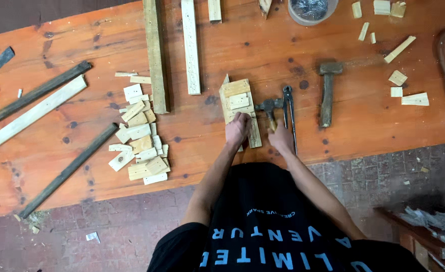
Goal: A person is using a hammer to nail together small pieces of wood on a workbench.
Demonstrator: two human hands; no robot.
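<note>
Right hand [281, 137] grip hides small hammer [269, 107] handle; left hand [238, 128] presses wood pieces [238, 103].

The person wears a black short-sleeved shirt [278, 226]. The fabric is plain and dark, and it fills the lower middle of the view from the chest down to the bottom edge. Across the front runs large block lettering in light blue, seen upside down from the head camera, with a smaller line of pale lettering above it near the chest. The sleeves end above the elbows, one sleeve edge showing at the lower left and the other at the lower right. Both forearms are bare below them. The left hand [238, 128] and the right hand [281, 137] are bare, without gloves, rings or a watch to be seen.
</note>
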